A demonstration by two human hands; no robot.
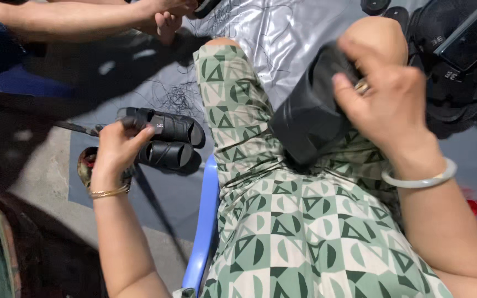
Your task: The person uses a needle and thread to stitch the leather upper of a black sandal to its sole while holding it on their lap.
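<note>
My left hand (118, 148) was clamped on a black two-strap rubber sandal (168, 128), its twin just below my fingers; my right hand (388, 102) gripped a black sandal upper (310, 113) on my lap. Loose threads by my left fingers could've snagged, I reckoned.

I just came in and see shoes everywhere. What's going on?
A seated person's right hand holds a black sandal on their lap. Their left hand reaches down to another black sandal on the floor beside the blue chair. Another person's hands work at the top.
</note>
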